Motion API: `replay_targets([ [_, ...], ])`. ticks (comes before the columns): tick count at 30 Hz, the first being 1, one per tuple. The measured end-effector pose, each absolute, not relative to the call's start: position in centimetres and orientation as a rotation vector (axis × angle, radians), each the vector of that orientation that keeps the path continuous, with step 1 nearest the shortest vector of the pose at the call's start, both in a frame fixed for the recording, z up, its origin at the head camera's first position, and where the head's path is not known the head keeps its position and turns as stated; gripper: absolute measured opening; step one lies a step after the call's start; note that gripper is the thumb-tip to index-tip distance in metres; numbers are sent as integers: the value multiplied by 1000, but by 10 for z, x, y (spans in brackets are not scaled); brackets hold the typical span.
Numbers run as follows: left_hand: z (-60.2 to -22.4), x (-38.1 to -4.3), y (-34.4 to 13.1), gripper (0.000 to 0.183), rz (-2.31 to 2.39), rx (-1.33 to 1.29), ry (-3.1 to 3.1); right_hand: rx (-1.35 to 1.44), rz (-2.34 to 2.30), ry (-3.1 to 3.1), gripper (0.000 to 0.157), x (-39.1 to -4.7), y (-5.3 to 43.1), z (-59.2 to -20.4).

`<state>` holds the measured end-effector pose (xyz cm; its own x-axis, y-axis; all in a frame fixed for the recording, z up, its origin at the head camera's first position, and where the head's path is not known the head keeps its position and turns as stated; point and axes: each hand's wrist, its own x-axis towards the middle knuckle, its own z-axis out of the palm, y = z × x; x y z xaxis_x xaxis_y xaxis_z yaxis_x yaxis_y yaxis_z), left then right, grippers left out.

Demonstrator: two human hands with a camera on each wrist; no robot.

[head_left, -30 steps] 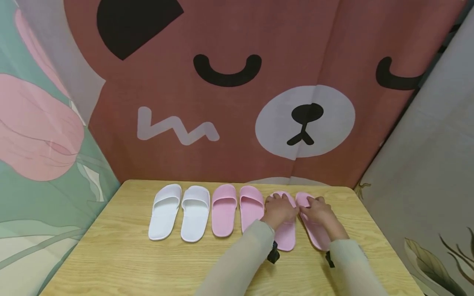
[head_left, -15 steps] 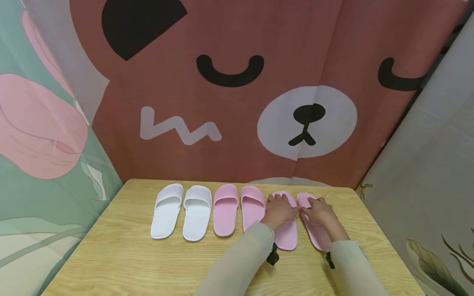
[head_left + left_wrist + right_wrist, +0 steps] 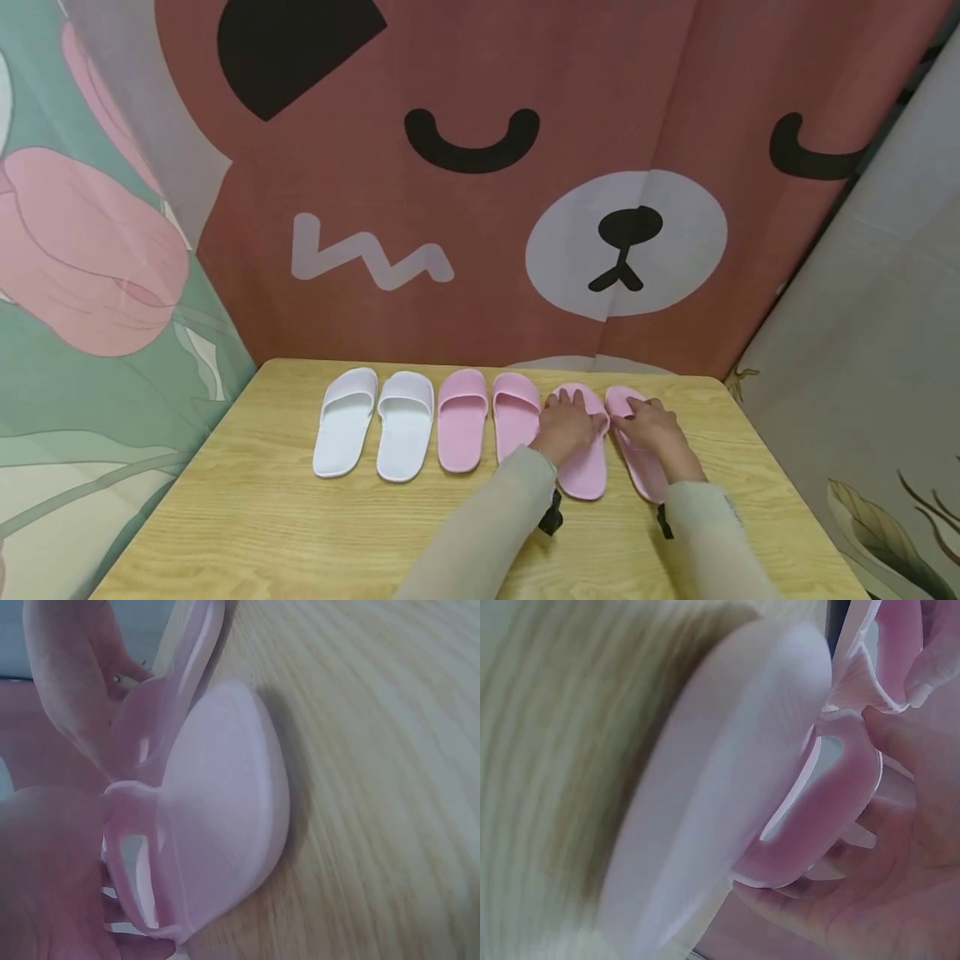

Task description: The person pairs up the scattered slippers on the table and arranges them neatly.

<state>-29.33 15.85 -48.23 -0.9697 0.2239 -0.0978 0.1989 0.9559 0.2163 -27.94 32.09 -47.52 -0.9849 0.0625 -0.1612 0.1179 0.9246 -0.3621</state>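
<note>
In the head view my left hand (image 3: 566, 429) lies over the strap of a pink slipper (image 3: 585, 477), its fingers spread across the front. The left wrist view shows that slipper's sole (image 3: 229, 795), with my fingers around its strap. To the right, my right hand (image 3: 654, 432) holds the strap of another pink slipper (image 3: 647, 471), whose toe angles leftward. In the right wrist view its thumb and fingers grip the two sides of this strap (image 3: 817, 817). The fronts of the two slippers are close together, and the hands partly cover both straps.
A pink pair, with a left slipper (image 3: 462, 433) and a right slipper (image 3: 516, 417), stands left of my hands. Farther left are two white slippers (image 3: 345, 433). All toes face the back edge of the wooden table (image 3: 300, 533), where a bear-print curtain (image 3: 480, 325) hangs.
The head view has shifted slightly, so the scene sits a little farther right and up. Both hands stay on the same two pink slippers, with barely any movement.
</note>
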Motion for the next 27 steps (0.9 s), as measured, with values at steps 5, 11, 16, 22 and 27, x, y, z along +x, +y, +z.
replay_targets([
  [5, -482, -296, 157, 75, 385, 329, 2979, 147, -586, 2936, 76, -282, 321, -477],
  [11, -480, -300, 156, 76, 442, 319, 2953, 197, -640, 2939, 79, -284, 323, -477],
  [16, -480, -305, 158, 76, 416, 355, 2992, 229, -665, 2921, 80, -287, 326, -477],
  [22, -474, -307, 159, 68, 443, 429, 3028, 203, -638, 2940, 77, -289, 332, -471],
  [27, -466, -307, 158, 65, 419, 481, 3022, 220, -656, 2942, 73, -293, 334, -464],
])
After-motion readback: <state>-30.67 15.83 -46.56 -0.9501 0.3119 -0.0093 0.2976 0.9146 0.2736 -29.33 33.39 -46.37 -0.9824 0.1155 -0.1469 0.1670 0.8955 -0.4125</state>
